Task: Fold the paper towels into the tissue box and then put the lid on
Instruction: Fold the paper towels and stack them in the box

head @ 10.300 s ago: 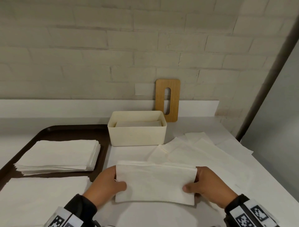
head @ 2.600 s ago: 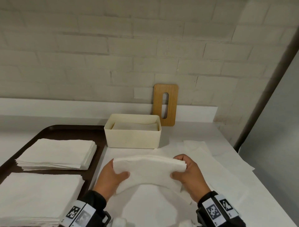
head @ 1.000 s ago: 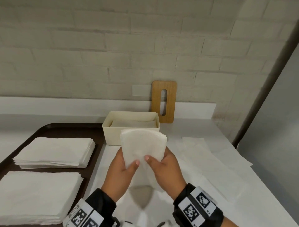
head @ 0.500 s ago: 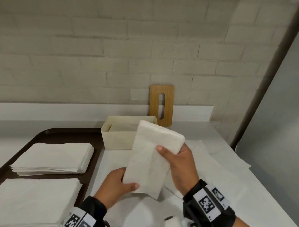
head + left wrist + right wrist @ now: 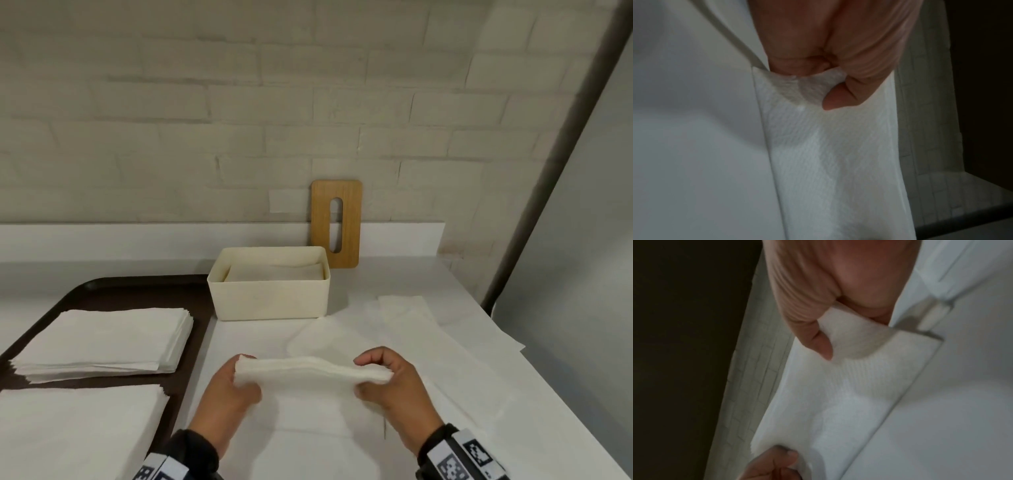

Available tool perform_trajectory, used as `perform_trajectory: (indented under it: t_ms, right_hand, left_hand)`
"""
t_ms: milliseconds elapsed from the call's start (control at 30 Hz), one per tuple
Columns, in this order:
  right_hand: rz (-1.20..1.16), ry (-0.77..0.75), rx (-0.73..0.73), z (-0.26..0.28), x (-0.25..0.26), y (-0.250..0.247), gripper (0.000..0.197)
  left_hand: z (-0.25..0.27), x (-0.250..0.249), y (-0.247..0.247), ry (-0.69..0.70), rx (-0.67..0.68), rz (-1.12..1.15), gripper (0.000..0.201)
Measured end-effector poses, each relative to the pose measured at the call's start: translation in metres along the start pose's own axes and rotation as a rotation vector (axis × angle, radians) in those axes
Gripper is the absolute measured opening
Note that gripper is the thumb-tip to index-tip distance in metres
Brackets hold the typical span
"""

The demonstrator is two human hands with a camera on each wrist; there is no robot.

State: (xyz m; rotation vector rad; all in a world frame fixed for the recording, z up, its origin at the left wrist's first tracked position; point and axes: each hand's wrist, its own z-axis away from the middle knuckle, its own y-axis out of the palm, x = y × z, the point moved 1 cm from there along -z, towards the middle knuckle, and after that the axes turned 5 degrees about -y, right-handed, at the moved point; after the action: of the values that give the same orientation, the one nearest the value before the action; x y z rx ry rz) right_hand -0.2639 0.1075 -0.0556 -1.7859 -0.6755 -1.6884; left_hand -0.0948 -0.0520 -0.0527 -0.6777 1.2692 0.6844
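My left hand (image 5: 228, 394) and right hand (image 5: 394, 387) each grip one end of a folded paper towel bundle (image 5: 310, 371), thumbs on its near face, held level above the bench (image 5: 428, 274). Loose sheets (image 5: 428, 335) lie on the bench to the right. The tissue box (image 5: 270, 291) stands farther back, open, partly filled. Its wooden lid (image 5: 336, 222) leans against the wall behind. On the left, a dark tray (image 5: 144, 291) carries two towel stacks (image 5: 102, 339).

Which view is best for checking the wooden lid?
Head view: the wooden lid stands against the wall behind the tissue box, fully visible. Neither wrist view shows it, only the folded paper towels being held.
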Motion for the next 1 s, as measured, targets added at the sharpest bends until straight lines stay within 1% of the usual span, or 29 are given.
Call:
perform_trajectory:
  t_ms: [67,133,233,267,333,400,467,533,567,633,733,833,933,1000]
  right_hand:
    - [-0.051,-0.029,-0.046,0.000,0.003,0.003,0.030]
    - [-0.126,-0.093,-0.084,0.001,0.011,0.003,0.031]
    - [-0.166,-0.148,-0.090,-0.002,0.017,0.002,0.048]
    - [-0.153,-0.131,-0.074,-0.003,0.016,0.002,0.053]
    - [-0.125,-0.036,-0.023,-0.005,0.009,0.003,0.057]
    - [-0.075,0.053,0.027,-0.005,0.002,0.005,0.054]
    - [-0.049,0.077,0.046,-0.004,0.001,0.008,0.044]
    - [-0.037,0.037,0.014,-0.003,0.006,0.011,0.033]
    - [-0.018,0.001,-0.020,-0.003,0.010,0.012,0.031]
    - [0.020,-0.070,-0.062,-0.002,0.019,0.012,0.032]
    - [0.073,-0.104,-0.067,0.002,0.024,0.012,0.035]
    - [0.102,-0.060,-0.072,0.004,0.014,0.010,0.038]
    - [0.114,-0.003,-0.054,0.006,0.005,0.009,0.031]
    - [0.115,-0.005,-0.055,0.005,0.005,0.009,0.027]
  left_hand:
    - [0.002,-0.004,0.001,0.036,-0.023,0.012,0.015]
    - [0.002,-0.008,-0.002,0.090,-0.055,0.061,0.016]
    - [0.001,-0.011,-0.007,0.112,-0.077,0.110,0.016]
    - [0.001,-0.011,-0.008,0.102,-0.078,0.113,0.015]
    - [0.001,-0.006,-0.011,0.053,-0.072,0.115,0.018]
    - [0.001,-0.002,-0.013,-0.001,-0.051,0.135,0.019]
    - [0.001,-0.001,-0.014,-0.001,-0.031,0.135,0.024]
    - [0.002,-0.006,-0.014,0.046,-0.025,0.094,0.019]
    - [0.002,-0.010,-0.013,0.082,-0.022,0.065,0.017]
    - [0.001,-0.019,-0.012,0.148,-0.019,0.006,0.028]
    - [0.002,-0.024,-0.013,0.177,-0.002,-0.078,0.030]
    - [0.001,-0.013,-0.017,0.121,0.029,-0.220,0.025]
    - [0.000,-0.002,-0.016,0.038,0.061,-0.329,0.026]
    - [0.000,-0.001,-0.015,0.036,0.038,-0.327,0.024]
